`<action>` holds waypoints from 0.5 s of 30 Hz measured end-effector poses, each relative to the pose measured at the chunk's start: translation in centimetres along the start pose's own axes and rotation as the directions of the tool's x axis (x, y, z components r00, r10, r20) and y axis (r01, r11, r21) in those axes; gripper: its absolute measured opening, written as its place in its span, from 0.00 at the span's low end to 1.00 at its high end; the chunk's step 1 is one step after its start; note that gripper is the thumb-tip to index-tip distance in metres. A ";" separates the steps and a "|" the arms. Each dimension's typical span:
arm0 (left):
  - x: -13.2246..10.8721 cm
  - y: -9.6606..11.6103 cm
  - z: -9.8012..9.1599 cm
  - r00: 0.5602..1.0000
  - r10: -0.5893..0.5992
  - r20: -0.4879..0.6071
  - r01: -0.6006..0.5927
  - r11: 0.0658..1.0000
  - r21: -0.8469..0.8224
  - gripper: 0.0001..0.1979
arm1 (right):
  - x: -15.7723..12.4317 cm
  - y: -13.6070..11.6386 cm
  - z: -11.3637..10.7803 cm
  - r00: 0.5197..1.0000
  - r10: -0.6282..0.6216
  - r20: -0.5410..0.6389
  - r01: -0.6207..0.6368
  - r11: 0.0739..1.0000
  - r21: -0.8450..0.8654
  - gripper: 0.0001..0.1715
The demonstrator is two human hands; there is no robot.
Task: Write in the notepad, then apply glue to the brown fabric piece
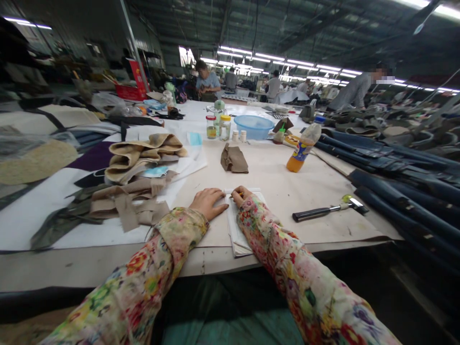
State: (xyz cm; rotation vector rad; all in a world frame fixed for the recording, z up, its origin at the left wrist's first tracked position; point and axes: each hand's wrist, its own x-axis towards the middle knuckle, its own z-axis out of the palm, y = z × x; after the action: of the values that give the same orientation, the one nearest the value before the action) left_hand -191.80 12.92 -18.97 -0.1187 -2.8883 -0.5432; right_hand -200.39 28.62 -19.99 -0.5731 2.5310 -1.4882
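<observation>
My left hand [209, 203] lies flat on the paper-covered table, its fingers stretched out beside the left edge of a white notepad [236, 237]. On the upper part of the pad rests my right hand [241, 195], its fingers closed around a thin yellowish pen [236, 195]. Most of the pen is hidden by the fingers, and my right sleeve covers much of the page. A folded piece of brown fabric [234, 159] lies just beyond both hands.
To the right are a hammer [323, 211], a bottle of orange drink [302, 151] and stacked dark fabric [406, 191]. Fabric scraps [131, 201] lie on the left. Jars [225, 127] and a blue basin [253, 125] stand farther back. Several people work in the background.
</observation>
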 end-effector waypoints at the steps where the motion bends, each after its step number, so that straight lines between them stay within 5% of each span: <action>1: 0.0 0.0 0.0 1.000 -0.001 0.000 0.001 1.000 -0.002 0.20 | -0.1 -0.1 -0.1 1.000 0.000 -0.006 0.000 1.000 0.011 0.10; 9: 0.0 -0.2 0.1 1.000 0.000 0.005 0.000 1.000 -0.025 0.21 | -1.4 -0.9 -0.5 0.992 -0.042 -0.121 0.054 0.994 0.091 0.20; 15: 0.0 0.0 -0.4 0.994 -0.092 0.056 0.093 0.996 -0.015 0.33 | -1.8 -1.7 -0.3 0.983 -0.105 -0.148 0.133 0.973 0.188 0.24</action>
State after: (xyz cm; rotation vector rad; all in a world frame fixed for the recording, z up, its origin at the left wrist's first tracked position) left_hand -191.74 12.79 -18.60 -0.0022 -2.9549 -0.5899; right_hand -198.43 28.80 -18.45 -0.6215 2.4431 -1.8559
